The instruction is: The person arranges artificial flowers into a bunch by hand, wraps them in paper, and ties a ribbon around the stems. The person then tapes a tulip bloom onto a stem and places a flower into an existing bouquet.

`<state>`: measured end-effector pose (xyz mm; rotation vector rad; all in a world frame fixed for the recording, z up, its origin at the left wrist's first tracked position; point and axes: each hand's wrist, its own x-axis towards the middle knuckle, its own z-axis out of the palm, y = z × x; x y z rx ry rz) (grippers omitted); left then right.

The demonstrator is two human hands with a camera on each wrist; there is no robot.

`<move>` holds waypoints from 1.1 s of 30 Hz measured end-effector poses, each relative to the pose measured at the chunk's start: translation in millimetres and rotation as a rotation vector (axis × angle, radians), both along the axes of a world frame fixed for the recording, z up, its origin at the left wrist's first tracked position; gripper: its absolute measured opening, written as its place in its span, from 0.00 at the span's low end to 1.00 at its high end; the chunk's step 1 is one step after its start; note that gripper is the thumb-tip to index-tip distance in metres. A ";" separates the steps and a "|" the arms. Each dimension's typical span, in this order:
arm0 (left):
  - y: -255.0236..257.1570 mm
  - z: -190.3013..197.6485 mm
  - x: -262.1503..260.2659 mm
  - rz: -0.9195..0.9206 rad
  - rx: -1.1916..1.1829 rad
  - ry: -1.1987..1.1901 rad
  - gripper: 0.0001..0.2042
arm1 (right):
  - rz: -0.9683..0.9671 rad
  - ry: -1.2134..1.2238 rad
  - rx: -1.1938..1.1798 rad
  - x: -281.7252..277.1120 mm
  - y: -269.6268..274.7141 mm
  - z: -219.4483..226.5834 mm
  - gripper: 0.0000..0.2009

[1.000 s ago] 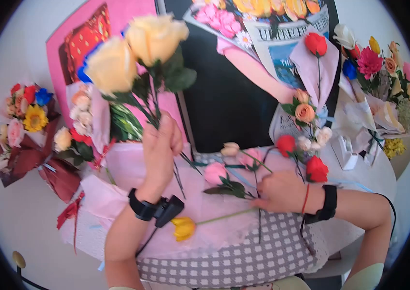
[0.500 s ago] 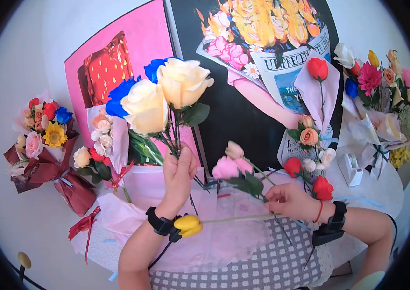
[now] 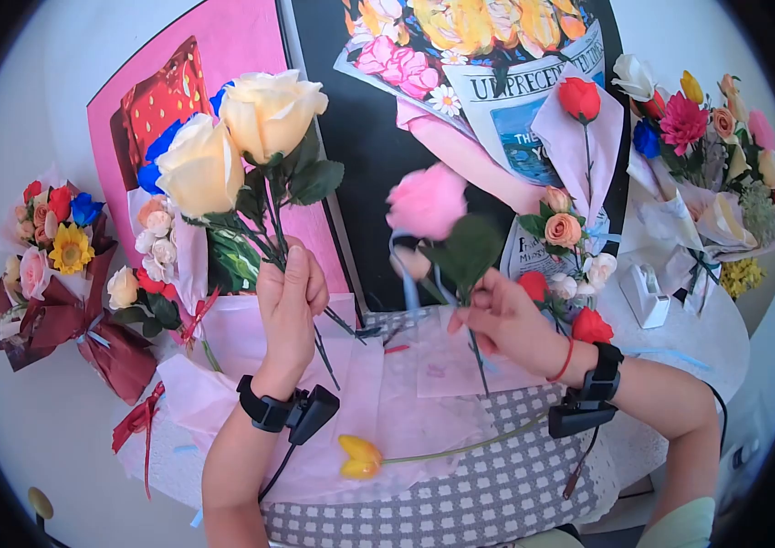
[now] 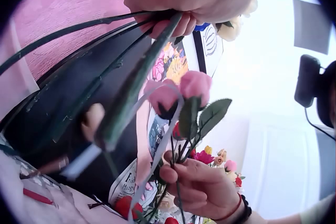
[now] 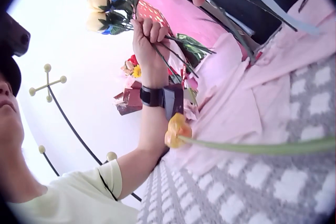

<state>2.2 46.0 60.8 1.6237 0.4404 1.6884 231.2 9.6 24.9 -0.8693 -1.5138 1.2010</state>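
Note:
My left hand (image 3: 292, 306) grips a bundle of stems bearing two large cream roses (image 3: 271, 114) and blue roses (image 3: 162, 146) behind them. The cut ends poke out below the fist, close to the camera in the left wrist view. My right hand (image 3: 511, 320) pinches the leafy stems of two pink roses (image 4: 195, 86), held upright right of the cream ones. A pale ribbon (image 4: 159, 163) hangs beside those stems, and a blurred pale bud (image 3: 412, 263) shows left of them. Below both hands lies a yellow tulip (image 3: 360, 458), its long stem stretching right.
Pink wrapping paper (image 3: 378, 393) covers part of a grey checked cloth (image 3: 460, 493). A burgundy-wrapped bouquet (image 3: 86, 320) stands left; another bouquet (image 3: 712, 146) is at right. Red roses (image 3: 591, 326) and a white tape dispenser (image 3: 646, 297) sit right of my right hand. Posters (image 3: 351, 183) stand behind.
My right hand has lifted the pink roses upward from low over the table. The yellow tulip, raised half a second ago, now lies on the cloth. My left hand still holds its roses.

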 end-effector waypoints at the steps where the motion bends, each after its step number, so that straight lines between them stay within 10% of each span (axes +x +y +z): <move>1: 0.2 -0.1 -0.2 0.002 -0.002 -0.003 0.09 | -0.006 0.044 0.047 -1.0 3.3 5.0 0.10; 17: 0.6 -5.3 9.3 0.091 0.012 -0.031 0.11 | -0.052 -0.238 0.256 -31.6 23.5 32.9 0.08; 28: -6.7 4.5 6.7 0.310 -0.098 -0.061 0.16 | -0.023 -0.007 0.058 -8.3 32.8 46.4 0.07; 33: 2.7 -5.1 5.2 0.118 -0.033 0.034 0.13 | 0.008 0.065 0.136 -17.8 39.6 49.8 0.05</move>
